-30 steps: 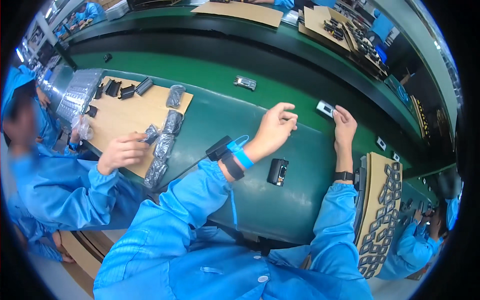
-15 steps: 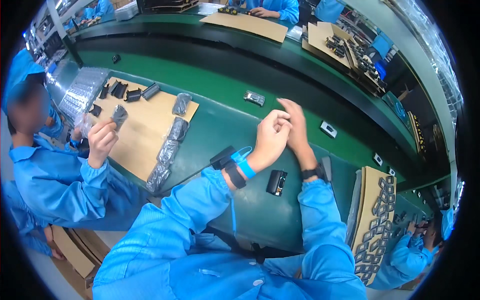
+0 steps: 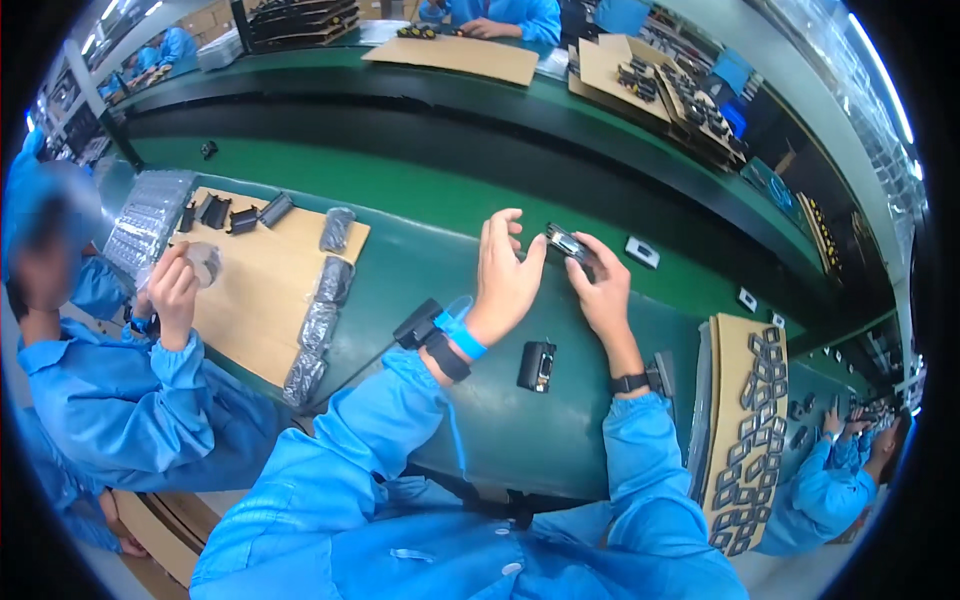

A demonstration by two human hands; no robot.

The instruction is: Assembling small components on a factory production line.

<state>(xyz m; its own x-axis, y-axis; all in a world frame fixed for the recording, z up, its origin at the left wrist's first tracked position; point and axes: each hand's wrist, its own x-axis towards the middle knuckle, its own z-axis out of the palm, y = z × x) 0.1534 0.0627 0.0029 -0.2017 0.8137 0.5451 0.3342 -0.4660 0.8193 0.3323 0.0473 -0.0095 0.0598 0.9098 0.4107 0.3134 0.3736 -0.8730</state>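
A small dark housing with a silver part inside (image 3: 568, 243) is between the thumb and fingers of my right hand (image 3: 603, 287), over the edge of the green worktop. Beside it is my left hand (image 3: 507, 272), its fingers apart and its thumb tip close to the housing's left end; whether thumb and housing touch I cannot tell. A second piece, a black housing with its inner parts exposed (image 3: 537, 366), lies on the worktop (image 3: 480, 420) between my forearms. My left wrist wears a blue strap (image 3: 460, 336) with a cord.
A green belt (image 3: 400, 170) carries a white-and-grey housing (image 3: 642, 252) and others farther right. To my left, a cardboard sheet (image 3: 265, 300) bears black parts and bagged pieces; a co-worker's hand (image 3: 175, 290) is above it. Dark frames cover a cardboard sheet (image 3: 722, 380) at right.
The housing that lay on the belt is now in my right hand. My hands, close together before, have moved apart, and my left fingers have opened. The view has shifted slightly.
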